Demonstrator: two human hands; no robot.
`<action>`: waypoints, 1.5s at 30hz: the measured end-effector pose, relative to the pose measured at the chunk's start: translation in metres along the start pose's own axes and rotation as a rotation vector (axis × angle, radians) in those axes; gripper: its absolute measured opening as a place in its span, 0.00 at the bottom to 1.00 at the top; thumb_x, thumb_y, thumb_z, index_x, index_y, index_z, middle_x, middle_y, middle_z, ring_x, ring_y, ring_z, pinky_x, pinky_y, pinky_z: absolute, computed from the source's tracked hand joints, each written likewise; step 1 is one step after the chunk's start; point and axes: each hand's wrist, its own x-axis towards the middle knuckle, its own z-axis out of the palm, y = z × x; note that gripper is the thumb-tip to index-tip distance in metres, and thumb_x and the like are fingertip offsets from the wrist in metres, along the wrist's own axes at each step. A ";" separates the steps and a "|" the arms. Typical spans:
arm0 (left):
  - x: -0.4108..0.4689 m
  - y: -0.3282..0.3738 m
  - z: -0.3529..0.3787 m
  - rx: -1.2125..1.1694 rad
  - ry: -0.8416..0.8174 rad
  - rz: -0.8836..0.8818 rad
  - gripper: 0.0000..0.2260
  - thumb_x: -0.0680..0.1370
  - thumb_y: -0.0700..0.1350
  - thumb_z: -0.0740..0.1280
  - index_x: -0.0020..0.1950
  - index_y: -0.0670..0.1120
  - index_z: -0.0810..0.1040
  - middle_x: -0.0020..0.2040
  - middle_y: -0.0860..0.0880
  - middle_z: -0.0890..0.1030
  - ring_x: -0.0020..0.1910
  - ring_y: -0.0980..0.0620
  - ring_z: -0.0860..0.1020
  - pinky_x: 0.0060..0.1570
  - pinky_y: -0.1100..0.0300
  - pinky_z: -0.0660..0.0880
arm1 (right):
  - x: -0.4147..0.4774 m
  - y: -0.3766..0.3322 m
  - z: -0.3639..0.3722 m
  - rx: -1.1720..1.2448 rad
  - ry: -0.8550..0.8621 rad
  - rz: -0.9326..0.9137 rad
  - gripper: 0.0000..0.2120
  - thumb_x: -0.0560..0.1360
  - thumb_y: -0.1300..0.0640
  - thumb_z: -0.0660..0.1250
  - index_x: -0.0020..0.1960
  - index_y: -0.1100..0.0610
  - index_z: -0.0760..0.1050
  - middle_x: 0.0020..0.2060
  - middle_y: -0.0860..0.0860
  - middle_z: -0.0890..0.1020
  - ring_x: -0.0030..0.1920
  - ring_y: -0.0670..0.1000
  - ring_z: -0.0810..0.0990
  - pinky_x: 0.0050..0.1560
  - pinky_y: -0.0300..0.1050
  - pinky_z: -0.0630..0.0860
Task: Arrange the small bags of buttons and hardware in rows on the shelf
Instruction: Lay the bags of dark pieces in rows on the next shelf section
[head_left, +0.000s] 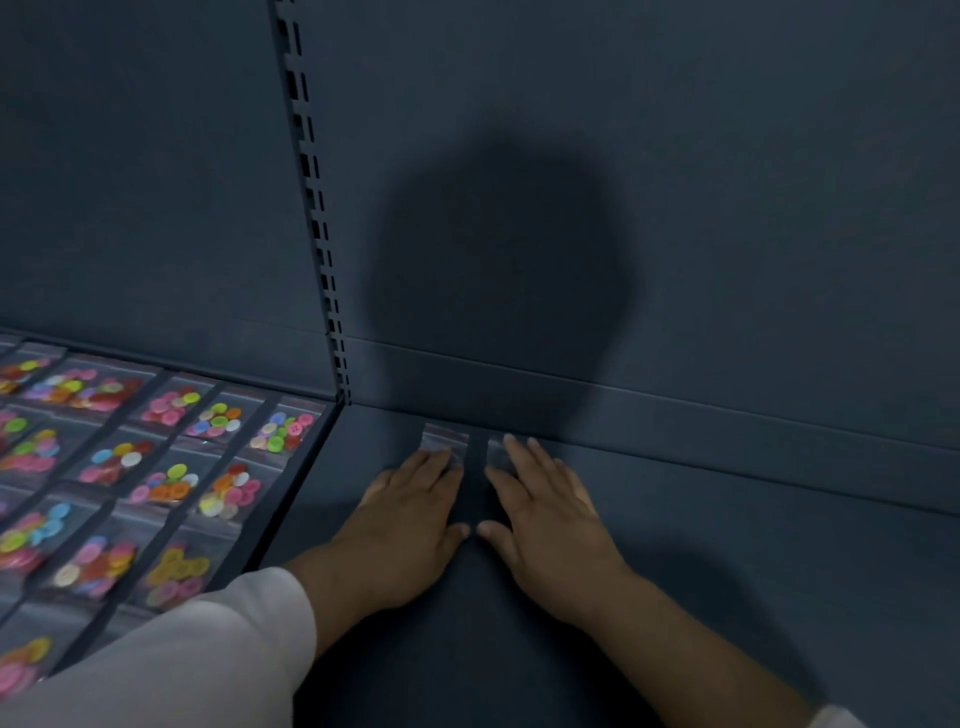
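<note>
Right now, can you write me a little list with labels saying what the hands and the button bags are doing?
left hand: flat, fingers straight, on left clear bag
right hand: flat, fingers straight, on right clear bag
the two bags: side by side, a gap between them, near the back wall
inside them: cannot tell
shelf part to the left: rows of button bags

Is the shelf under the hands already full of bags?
No: only two bags lie there, under the left hand and right hand.
</note>
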 end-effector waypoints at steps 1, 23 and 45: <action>0.000 0.000 0.000 -0.001 0.005 -0.002 0.30 0.81 0.58 0.51 0.78 0.48 0.43 0.78 0.51 0.42 0.76 0.53 0.40 0.73 0.56 0.41 | 0.001 -0.001 0.001 0.011 0.008 -0.003 0.41 0.68 0.34 0.32 0.77 0.52 0.46 0.76 0.48 0.40 0.72 0.44 0.32 0.69 0.43 0.31; 0.011 0.005 -0.005 0.033 -0.046 -0.074 0.30 0.81 0.58 0.49 0.77 0.48 0.41 0.78 0.52 0.41 0.76 0.53 0.40 0.73 0.52 0.43 | 0.010 0.003 0.002 0.080 -0.096 -0.005 0.46 0.64 0.30 0.30 0.76 0.52 0.40 0.76 0.45 0.40 0.73 0.44 0.33 0.73 0.46 0.34; -0.023 -0.017 -0.026 -0.079 0.193 -0.124 0.32 0.79 0.58 0.57 0.78 0.49 0.46 0.78 0.49 0.45 0.77 0.50 0.46 0.73 0.56 0.46 | 0.011 -0.012 -0.015 0.028 0.020 -0.017 0.32 0.77 0.37 0.45 0.76 0.50 0.48 0.77 0.49 0.46 0.76 0.49 0.41 0.74 0.50 0.39</action>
